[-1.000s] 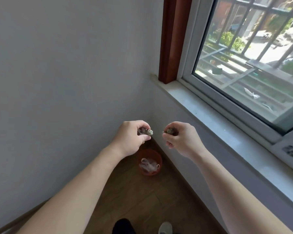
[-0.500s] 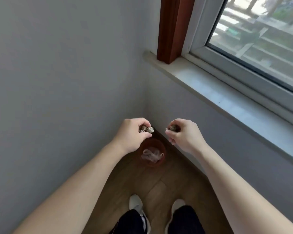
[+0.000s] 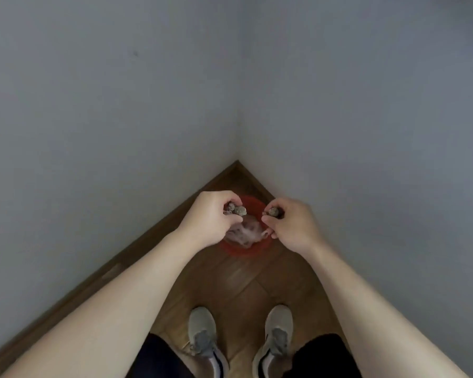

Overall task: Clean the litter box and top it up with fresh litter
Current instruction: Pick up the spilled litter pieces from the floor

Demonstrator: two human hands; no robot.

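Grey shoes (image 3: pixel 202 339) near, red bin (image 3: pixel 246 251) far: I judge this is the cleaning step, waste going to the bin.
Past the shoes and the wood floor (image 3: pixel 243 285) I see my left hand (image 3: pixel 210 219), fingers curled and pinching two gritty clumps (image 3: pixel 236 210), and my right hand (image 3: pixel 290 222), pinching one clump (image 3: pixel 272 212); both hang over the red bin with its white liner (image 3: pixel 246 231), in the wall corner (image 3: pixel 237 118). Next move, I think: loosen the fingers over the opening. The litter box is not in view.
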